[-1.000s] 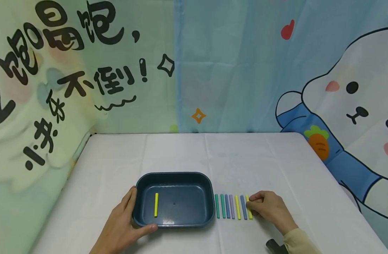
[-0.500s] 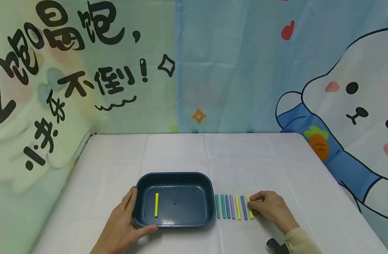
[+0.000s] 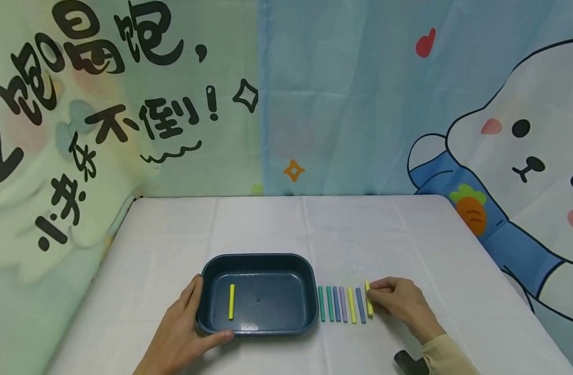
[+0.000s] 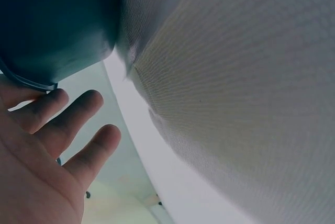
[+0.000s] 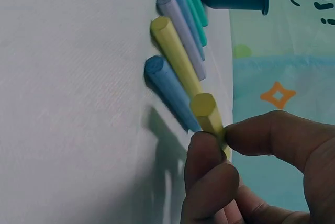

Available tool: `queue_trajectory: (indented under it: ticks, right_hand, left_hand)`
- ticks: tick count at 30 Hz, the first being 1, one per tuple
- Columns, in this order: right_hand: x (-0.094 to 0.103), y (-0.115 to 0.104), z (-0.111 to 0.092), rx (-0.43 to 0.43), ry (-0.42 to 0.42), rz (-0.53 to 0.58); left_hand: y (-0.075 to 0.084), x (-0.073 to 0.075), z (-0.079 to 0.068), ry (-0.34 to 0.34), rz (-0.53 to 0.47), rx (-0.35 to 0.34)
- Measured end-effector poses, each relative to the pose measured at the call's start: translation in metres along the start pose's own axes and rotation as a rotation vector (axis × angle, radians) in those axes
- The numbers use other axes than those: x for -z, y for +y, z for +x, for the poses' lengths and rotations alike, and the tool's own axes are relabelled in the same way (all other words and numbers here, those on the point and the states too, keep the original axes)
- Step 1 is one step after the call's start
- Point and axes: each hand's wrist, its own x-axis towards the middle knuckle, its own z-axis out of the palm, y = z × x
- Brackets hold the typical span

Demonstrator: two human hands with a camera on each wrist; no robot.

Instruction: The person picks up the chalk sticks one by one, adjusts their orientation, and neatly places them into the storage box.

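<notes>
My right hand (image 3: 403,304) pinches a yellow chalk stick (image 3: 368,299) between thumb and fingers, at the right end of a row of chalk sticks. In the right wrist view, this six-sided yellow chalk (image 5: 205,110) is raised off the cloth, beside a blue chalk stick (image 5: 170,90). My left hand (image 3: 185,328) rests against the left side and near left corner of a dark blue tray (image 3: 258,333), thumb along its front rim. The left wrist view shows its fingers (image 4: 73,119) mostly straight and spread below the tray wall (image 4: 63,30). One yellow chalk stick (image 3: 231,302) lies inside the tray.
Between tray and right hand lie several green, blue, purple (image 3: 344,304) and yellow chalk sticks, side by side on the white cloth (image 3: 268,224). A dark cylindrical object (image 3: 408,362) is by the right sleeve. Printed curtains (image 3: 352,104) hang behind the table.
My right hand has shifted slightly up and away from me, lifting the yellow chalk from the end of the row. My left hand and the tray have stayed in place.
</notes>
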Motion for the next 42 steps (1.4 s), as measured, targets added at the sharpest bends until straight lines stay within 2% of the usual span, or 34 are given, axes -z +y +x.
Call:
queue_trajectory:
  ticks: [16, 32, 42]
  right_hand:
    - [-0.003, -0.02, -0.007, -0.017, -0.03, 0.246]
    - [-0.018, -0.04, -0.018, 0.076, -0.067, 0.44]
    - [-0.026, -0.056, -0.023, 0.116, -0.092, 0.51]
  left_hand:
    - [0.001, 0.0, 0.001, -0.009, -0.007, 0.012]
    - [0.001, 0.0, 0.001, -0.006, -0.006, 0.012]
    - [0.002, 0.001, 0.001, -0.012, -0.014, 0.017]
